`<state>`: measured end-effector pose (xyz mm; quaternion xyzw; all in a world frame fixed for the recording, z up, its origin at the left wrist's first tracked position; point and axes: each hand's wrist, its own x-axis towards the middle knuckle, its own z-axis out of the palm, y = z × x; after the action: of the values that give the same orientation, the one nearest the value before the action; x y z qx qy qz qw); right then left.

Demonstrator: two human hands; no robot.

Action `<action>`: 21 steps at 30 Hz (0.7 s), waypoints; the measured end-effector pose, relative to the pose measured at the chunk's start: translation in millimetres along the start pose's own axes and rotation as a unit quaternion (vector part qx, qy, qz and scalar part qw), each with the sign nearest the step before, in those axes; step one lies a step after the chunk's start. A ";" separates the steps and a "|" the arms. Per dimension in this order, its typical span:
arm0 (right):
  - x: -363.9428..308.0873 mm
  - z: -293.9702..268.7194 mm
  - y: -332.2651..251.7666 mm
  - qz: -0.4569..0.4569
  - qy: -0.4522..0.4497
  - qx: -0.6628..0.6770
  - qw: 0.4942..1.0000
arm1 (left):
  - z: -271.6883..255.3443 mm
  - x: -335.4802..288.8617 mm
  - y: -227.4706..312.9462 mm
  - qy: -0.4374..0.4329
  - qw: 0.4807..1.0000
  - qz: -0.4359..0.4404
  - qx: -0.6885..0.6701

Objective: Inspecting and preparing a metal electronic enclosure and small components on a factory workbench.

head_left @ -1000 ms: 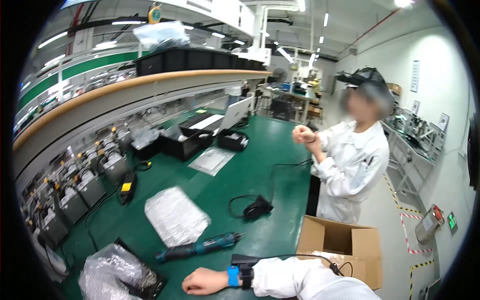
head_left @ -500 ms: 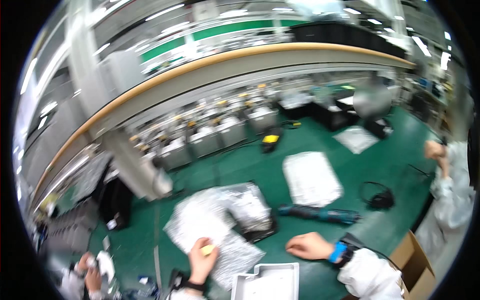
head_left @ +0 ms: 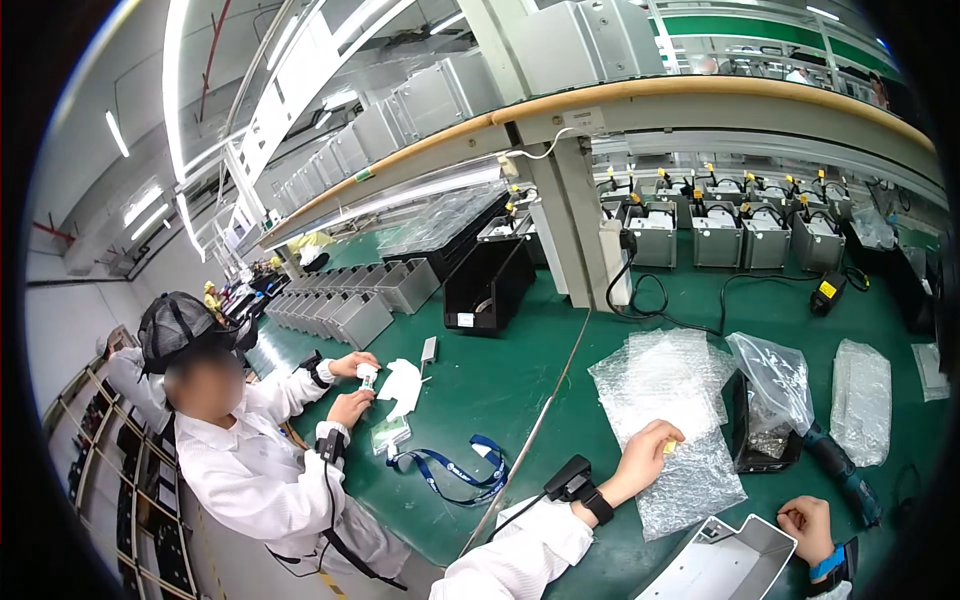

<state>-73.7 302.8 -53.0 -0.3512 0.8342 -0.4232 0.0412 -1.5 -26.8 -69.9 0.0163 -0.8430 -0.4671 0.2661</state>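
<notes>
My left hand is closed in a pinch on a small yellow piece, too small to name. It hovers over a sheet of bubble wrap. At the lower right, my right hand rests with its fingers curled in and nothing visible in them. Between my hands, near the lower edge, lies a light grey box-shaped housing with a stepped rim, its open side facing up. The right hand is close to that housing's corner.
A black bin with a clear plastic bag stands beyond the bubble wrap. Right of it lie a teal power screwdriver and a wrapped pack. A co-worker sits left, near a blue lanyard. Grey units line the back.
The view has swung left, bringing the co-worker and the row of grey boxes into sight. My left hand keeps the yellow piece; my right hand stays by the housing.
</notes>
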 end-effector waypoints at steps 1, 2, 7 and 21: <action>-1.0 -0.1 -0.3 0.002 0.008 0.004 1.000 | 1.3 -0.2 -1.2 0.003 1.000 -0.002 0.000; -1.4 0.2 -2.6 -0.010 0.016 -0.002 1.000 | 2.3 -0.5 -1.9 -0.002 1.000 0.003 -0.002; -0.1 3.5 -3.4 -0.016 0.019 -0.011 1.000 | -2.0 -0.5 4.7 -0.037 0.999 -0.031 0.021; 4.7 -9.7 -30.2 -0.007 -0.059 -0.030 0.998 | 3.0 -0.5 0.0 -0.029 0.999 -0.003 0.019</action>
<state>-64.1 294.5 -23.5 -0.3826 0.8401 -0.3768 0.0764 -2.4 -24.4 -71.3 0.0104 -0.8592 -0.4516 0.2402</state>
